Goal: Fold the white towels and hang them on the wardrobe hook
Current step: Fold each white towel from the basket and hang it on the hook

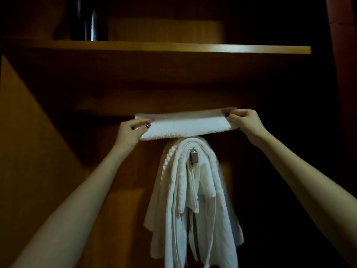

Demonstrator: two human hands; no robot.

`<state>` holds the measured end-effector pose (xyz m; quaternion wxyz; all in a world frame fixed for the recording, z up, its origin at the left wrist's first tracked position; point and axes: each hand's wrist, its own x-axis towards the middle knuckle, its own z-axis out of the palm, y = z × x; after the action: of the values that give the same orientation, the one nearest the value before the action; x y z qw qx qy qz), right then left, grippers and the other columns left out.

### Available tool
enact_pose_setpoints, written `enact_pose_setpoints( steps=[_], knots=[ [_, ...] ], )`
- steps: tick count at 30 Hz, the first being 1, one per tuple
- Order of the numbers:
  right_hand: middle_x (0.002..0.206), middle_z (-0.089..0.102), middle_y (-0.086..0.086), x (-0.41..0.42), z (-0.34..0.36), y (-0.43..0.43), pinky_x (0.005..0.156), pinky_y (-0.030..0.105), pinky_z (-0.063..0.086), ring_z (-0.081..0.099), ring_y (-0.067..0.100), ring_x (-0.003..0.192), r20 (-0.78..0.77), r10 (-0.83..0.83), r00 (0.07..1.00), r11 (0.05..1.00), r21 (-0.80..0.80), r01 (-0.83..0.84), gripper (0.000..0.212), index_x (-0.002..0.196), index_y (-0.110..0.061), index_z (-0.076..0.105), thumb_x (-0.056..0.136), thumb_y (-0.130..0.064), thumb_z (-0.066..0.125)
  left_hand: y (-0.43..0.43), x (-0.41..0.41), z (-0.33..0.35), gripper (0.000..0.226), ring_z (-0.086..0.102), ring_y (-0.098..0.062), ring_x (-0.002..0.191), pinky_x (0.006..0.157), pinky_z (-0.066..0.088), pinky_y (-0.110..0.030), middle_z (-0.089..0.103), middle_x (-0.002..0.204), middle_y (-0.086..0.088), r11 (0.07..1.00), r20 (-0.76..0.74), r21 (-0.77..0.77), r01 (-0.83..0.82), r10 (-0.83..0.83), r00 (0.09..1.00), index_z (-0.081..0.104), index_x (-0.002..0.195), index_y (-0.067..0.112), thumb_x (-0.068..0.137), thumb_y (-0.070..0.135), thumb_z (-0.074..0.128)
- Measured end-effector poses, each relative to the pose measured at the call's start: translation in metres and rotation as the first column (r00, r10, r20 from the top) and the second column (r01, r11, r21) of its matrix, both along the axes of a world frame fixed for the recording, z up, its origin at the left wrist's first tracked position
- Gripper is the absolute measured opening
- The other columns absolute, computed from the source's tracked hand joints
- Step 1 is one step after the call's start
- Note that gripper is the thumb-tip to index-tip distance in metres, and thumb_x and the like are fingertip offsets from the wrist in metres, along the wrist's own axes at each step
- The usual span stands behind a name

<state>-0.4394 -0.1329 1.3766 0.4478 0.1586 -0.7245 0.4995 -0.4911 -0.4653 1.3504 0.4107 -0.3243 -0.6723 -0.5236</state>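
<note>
White folded towel (185, 125): a long, narrow band held level in mid-air at 12 o'clock of the hook. Its lower edge lies at the crown of the hung towels, but whether it touches them cannot be told.
Left hand (131, 130): closed on the 9 o'clock end of the band, thumb on top and fingers curled beneath.
Right hand (244, 120): pinching the 3 o'clock end, thumb and fingertips on the upper layer.
Hands, relative: well apart, with the towel stretched between them.
Hook (194, 156): metal, only a small part showing beneath the crown of the hung towels.
Hung towels (193, 190): several white pieces draped over the hook and falling toward 6 o'clock; the lower folds are blurred.
Setting: a dim wooden wardrobe. The shelf (173, 47) runs across at 12 o'clock, with a dark glossy object (92, 20) on it toward 11 o'clock.
Step in hand: judged to be the hanging stage, as the fold looks finished and the towel is lined up over the hook.
Next move calls for: lowering the band with its middle over the hook, then letting both ends fall evenly toward 6 o'clock. The pile is thick, so an off-centre drape may slide off.
</note>
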Motion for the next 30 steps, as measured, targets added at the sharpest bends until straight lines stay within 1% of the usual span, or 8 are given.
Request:
enact_pose_setpoints(
  steps=[2,6,10,14,17,21,24,30],
  knots=[
    [0.094,0.069,0.011,-0.020,0.004,0.007,0.073,0.035,0.051,0.063,0.020,0.083,0.061,0.031,0.998,0.998,-0.047,-0.029,0.017,0.102,-0.006,0.072,0.088,-0.006,0.064,0.004,-0.020,0.002,0.029,0.055,0.007,0.084,0.072,0.044,-0.004,0.064,0.104,0.005,1.000,0.012,-0.001,0.013,-0.013,1.000,0.066,0.115,0.013,0.088,0.004,0.064],
    [0.097,0.070,0.008,-0.051,-0.003,0.019,0.061,0.018,0.055,0.070,0.009,0.075,0.089,0.181,0.979,0.970,-0.179,-0.163,0.019,0.101,-0.008,0.071,0.087,0.001,0.063,0.002,-0.059,0.000,0.033,0.054,-0.001,0.074,0.056,0.040,-0.002,0.064,0.102,-0.003,0.997,0.124,0.063,0.046,-0.054,0.991,0.066,0.111,0.020,0.085,0.000,0.065],
    [0.093,0.068,0.006,-0.072,-0.001,0.029,0.065,0.017,0.056,0.066,0.013,0.080,0.136,0.168,0.976,0.968,-0.210,-0.138,0.027,0.116,-0.002,0.065,0.093,0.003,0.054,-0.003,-0.085,0.003,0.023,0.051,0.006,0.086,0.062,0.040,0.000,0.057,0.108,0.013,0.999,0.181,0.046,0.026,-0.034,0.983,0.069,0.106,0.026,0.089,0.011,0.064],
    [0.102,0.071,0.000,-0.081,-0.020,0.017,0.075,0.032,0.056,0.068,0.018,0.092,0.473,0.010,0.881,1.000,-0.004,-0.009,0.037,0.110,-0.020,0.068,0.092,-0.050,0.057,-0.003,-0.096,-0.006,0.023,0.053,-0.001,0.103,0.079,0.042,-0.012,0.061,0.112,0.015,0.992,0.200,0.067,0.110,-0.122,0.972,0.071,0.098,0.038,0.088,0.018,0.067],
    [0.097,0.075,0.002,-0.078,-0.034,0.008,0.071,0.033,0.059,0.073,0.022,0.089,0.595,0.102,0.797,0.991,0.007,-0.133,0.054,0.104,-0.021,0.071,0.088,-0.068,0.047,-0.005,-0.096,-0.008,0.024,0.054,-0.004,0.109,0.089,0.042,-0.023,0.063,0.116,0.011,0.976,0.207,0.164,0.147,-0.179,0.962,0.074,0.094,0.041,0.085,0.019,0.069],
    [0.093,0.074,0.007,-0.067,-0.044,0.014,0.061,0.028,0.055,0.072,0.022,0.075,0.629,0.362,0.687,0.930,-0.199,-0.308,0.054,0.105,-0.018,0.070,0.088,-0.065,0.050,-0.011,-0.091,-0.021,0.024,0.062,-0.016,0.110,0.095,0.046,-0.033,0.069,0.113,0.000,0.945,0.230,0.239,0.223,-0.278,0.933,0.074,0.098,0.029,0.085,0.011,0.067],
    [0.084,0.069,0.007,-0.063,-0.048,0.014,0.055,0.026,0.050,0.065,0.017,0.065,0.683,0.386,0.620,0.920,-0.232,-0.318,0.054,0.102,-0.015,0.069,0.089,-0.064,0.050,-0.015,-0.083,-0.032,0.020,0.067,-0.020,0.104,0.081,0.053,-0.027,0.072,0.109,-0.006,0.911,0.320,0.249,0.329,-0.398,0.860,0.073,0.102,0.021,0.085,0.015,0.065],
    [0.083,0.062,0.011,-0.058,-0.042,0.002,0.054,0.024,0.044,0.058,0.016,0.064,0.485,0.631,0.606,0.767,-0.510,-0.390,0.026,0.114,-0.003,0.062,0.094,-0.019,0.060,-0.012,-0.061,-0.042,0.027,0.066,-0.024,0.098,0.078,0.053,-0.032,0.069,0.110,-0.015,0.876,0.417,0.340,0.341,-0.466,0.780,0.070,0.103,0.012,0.077,0.017,0.067]
  ],
)
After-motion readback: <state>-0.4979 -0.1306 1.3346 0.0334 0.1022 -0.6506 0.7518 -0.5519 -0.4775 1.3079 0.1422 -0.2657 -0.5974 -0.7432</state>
